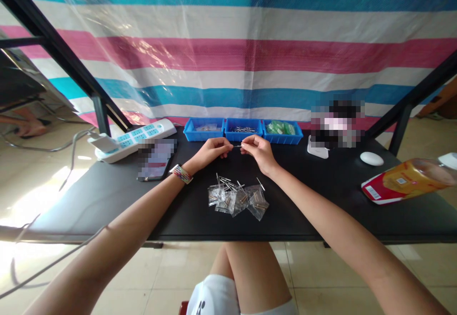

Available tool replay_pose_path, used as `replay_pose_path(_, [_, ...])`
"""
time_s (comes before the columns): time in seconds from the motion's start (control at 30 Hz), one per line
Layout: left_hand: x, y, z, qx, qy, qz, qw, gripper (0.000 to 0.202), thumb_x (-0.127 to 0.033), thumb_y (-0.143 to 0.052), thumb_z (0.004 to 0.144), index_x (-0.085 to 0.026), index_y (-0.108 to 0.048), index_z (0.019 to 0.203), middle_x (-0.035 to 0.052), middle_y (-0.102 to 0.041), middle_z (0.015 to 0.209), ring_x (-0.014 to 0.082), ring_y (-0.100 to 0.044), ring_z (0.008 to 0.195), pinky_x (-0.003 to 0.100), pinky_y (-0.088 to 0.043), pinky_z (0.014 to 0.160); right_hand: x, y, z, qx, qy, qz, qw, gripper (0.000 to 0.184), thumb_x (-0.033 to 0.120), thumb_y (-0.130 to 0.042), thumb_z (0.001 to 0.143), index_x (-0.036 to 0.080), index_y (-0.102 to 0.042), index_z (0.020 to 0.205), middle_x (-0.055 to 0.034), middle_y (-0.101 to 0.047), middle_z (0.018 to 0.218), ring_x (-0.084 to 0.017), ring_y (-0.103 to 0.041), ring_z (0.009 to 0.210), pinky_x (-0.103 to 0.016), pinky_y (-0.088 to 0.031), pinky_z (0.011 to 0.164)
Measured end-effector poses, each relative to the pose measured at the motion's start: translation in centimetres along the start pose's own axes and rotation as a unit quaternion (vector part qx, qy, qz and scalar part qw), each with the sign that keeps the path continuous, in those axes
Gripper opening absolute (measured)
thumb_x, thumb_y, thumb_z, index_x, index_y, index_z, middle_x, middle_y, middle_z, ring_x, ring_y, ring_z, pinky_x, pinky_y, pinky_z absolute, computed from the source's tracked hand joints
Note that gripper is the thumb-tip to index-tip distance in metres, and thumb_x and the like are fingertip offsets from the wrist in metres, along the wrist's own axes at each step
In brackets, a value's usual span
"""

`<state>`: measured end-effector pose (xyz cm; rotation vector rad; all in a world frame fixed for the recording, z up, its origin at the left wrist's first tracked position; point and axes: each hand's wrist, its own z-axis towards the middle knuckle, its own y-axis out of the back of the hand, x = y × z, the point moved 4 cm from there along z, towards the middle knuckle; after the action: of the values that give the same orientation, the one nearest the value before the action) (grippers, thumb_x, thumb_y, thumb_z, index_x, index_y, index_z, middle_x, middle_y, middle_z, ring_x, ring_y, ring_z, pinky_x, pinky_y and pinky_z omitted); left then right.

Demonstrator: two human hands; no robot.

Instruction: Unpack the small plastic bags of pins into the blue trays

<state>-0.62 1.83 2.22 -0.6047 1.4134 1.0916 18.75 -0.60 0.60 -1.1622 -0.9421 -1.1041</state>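
My left hand and my right hand meet above the black table, just in front of the blue bins. Both pinch the ends of one small metal pin held level between the fingertips. A colourful band is on my left wrist. Below the hands lie several loose metal pins and a few small clear bags with more pins inside.
Three blue bins line the back edge, the right one with green parts. A white power strip and a phone sit at left. A white mouse and a red-yellow packet lie at right.
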Motion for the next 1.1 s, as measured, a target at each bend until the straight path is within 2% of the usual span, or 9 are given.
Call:
replay_pose_path(0.2, [0.0, 0.0, -0.1, -0.011, -0.006, -0.018, 1.0, 0.04, -0.049, -0.087, 0.078, -0.016, -0.065, 0.081, -0.0004, -0.063, 0.071, 0.0116, -0.059, 0.064, 0.023, -0.046, 0.06, -0.4, 0.1, 0.0, 0.02, -0.044, -0.009, 0.999, 0.032, 0.044, -0.085, 0.071, 0.02, -0.068, 0.084, 0.0019, -0.068, 0.074, -0.014, -0.067, 0.064, -0.028, -0.06, 0.062])
replay_pose_path(0.47, [0.6, 0.0, 0.0, -0.003, -0.021, -0.025, 0.999, 0.037, -0.045, -0.088, 0.079, -0.017, -0.064, 0.084, -0.0008, -0.062, 0.071, 0.0106, -0.058, 0.062, 0.022, -0.045, 0.058, 0.2, 0.0, -0.2, 0.044, -0.023, -0.04, 0.998, 0.024, 0.034, -0.084, 0.07, 0.021, -0.065, 0.079, 0.0021, -0.067, 0.071, -0.015, -0.068, 0.065, -0.03, -0.061, 0.065])
replay_pose_path(0.57, [0.6, 0.0, 0.1, -0.001, -0.014, -0.039, 0.999, 0.037, -0.043, -0.088, 0.079, -0.017, -0.063, 0.088, -0.0019, -0.062, 0.071, 0.01, -0.058, 0.061, 0.022, -0.047, 0.058, 0.8, 0.4, 0.6, 0.003, 0.009, -0.027, 1.0, 0.026, 0.035, -0.086, 0.069, 0.021, -0.066, 0.078, 0.0014, -0.068, 0.072, -0.015, -0.069, 0.067, -0.031, -0.063, 0.068])
replay_pose_path(0.63, [0.5, 0.0, 0.1, 0.002, -0.007, -0.044, 0.999, 0.035, -0.041, -0.086, 0.079, -0.016, -0.064, 0.09, -0.0016, -0.063, 0.073, 0.0105, -0.06, 0.063, 0.022, -0.047, 0.059, 1.3, 1.0, 1.1, -0.038, 0.032, -0.014, 0.999, 0.027, 0.039, -0.085, 0.07, 0.021, -0.07, 0.084, -0.0015, -0.074, 0.082, -0.016, -0.071, 0.068, -0.032, -0.064, 0.068])
replay_pose_path(0.73, [0.2, 0.0, 0.1, 0.001, 0.002, -0.046, 0.999, 0.032, -0.038, -0.084, 0.079, -0.016, -0.065, 0.091, -0.0013, -0.063, 0.075, 0.0107, -0.061, 0.063, 0.022, -0.047, 0.058, 1.7, 2.0, 1.5, -0.074, 0.05, -0.039, 0.995, 0.031, 0.044, -0.077, 0.078, 0.021, -0.076, 0.099, -0.0059, -0.08, 0.102, -0.015, -0.07, 0.063, -0.028, -0.058, 0.055])
replay_pose_path(0.8, [0.1, 0.0, 0.0, 0.0, 0.005, -0.055, 0.998, 0.029, -0.036, -0.082, 0.078, -0.016, -0.065, 0.092, -0.0013, -0.063, 0.075, 0.0106, -0.061, 0.063, 0.022, -0.047, 0.058, 2.1, 2.6, 1.3, -0.098, 0.067, -0.098, 0.988, 0.029, 0.041, -0.068, 0.082, 0.021, -0.078, 0.1, -0.0044, -0.079, 0.089, -0.013, -0.064, 0.054, -0.025, -0.049, 0.047])
replay_pose_path(0.9, [0.1, 0.0, 0.1, 0.005, 0.006, -0.072, 0.997, 0.026, -0.031, -0.079, 0.077, -0.015, -0.066, 0.093, -0.0004, -0.064, 0.075, 0.011, -0.061, 0.062, 0.022, -0.046, 0.057, 2.6, 2.8, 0.5, -0.113, 0.099, -0.175, 0.973, 0.02, 0.029, -0.059, 0.082, 0.02, -0.076, 0.085, 0.0006, -0.068, 0.064, -0.011, -0.056, 0.046, -0.025, -0.043, 0.047])
replay_pose_path(1.0, [0.1, 0.0, 0.2, 0.008, 0.003, -0.077, 0.997, 0.024, -0.029, -0.077, 0.077, -0.015, -0.067, 0.093, 0.0001, -0.065, 0.074, 0.011, -0.06, 0.06, 0.022, -0.046, 0.056, 2.6, 1.8, -0.1, -0.051, 0.097, -0.206, 0.972, 0.017, 0.022, -0.056, 0.079, 0.02, -0.073, 0.076, 0.0016, -0.065, 0.062, -0.012, -0.055, 0.047, -0.026, -0.043, 0.051])
replay_pose_path(1.1, [0.2, 0.0, 0.2, 0.004, 0.001, -0.079, 0.997, 0.024, -0.03, -0.077, 0.078, -0.014, -0.068, 0.093, 0.0003, -0.065, 0.074, 0.0111, -0.061, 0.06, 0.022, -0.047, 0.057, 2.2, 0.2, -0.8, 0.072, 0.1, -0.241, 0.963, 0.018, 0.017, -0.057, 0.079, 0.02, -0.075, 0.079, -0.0002, -0.069, 0.071, -0.014, -0.06, 0.057, -0.027, -0.045, 0.056])
